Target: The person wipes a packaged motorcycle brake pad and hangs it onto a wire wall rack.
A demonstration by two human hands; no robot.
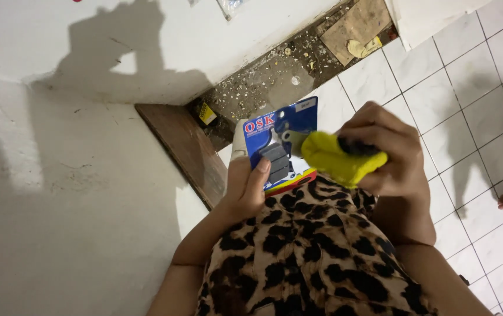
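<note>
Wall [58,205]: white, left of both hands.
Tiled floor [468,76]: white, beyond and right of the hands.
Plank [184,149]: brown, just left of the left hand.
Garment [304,251]: leopard print, below both hands.
Right hand [389,155]: curled shut around a yellow cloth [339,161], pressing it to the pack.
Left hand [245,187]: closed on a blue blister pack [281,146], thumb across its front.
Pack contents: dark grey pads [276,161] under clear plastic.

A home corner: white tiled floor [468,88], plastered wall [58,205], rubble strip [275,76].
</note>
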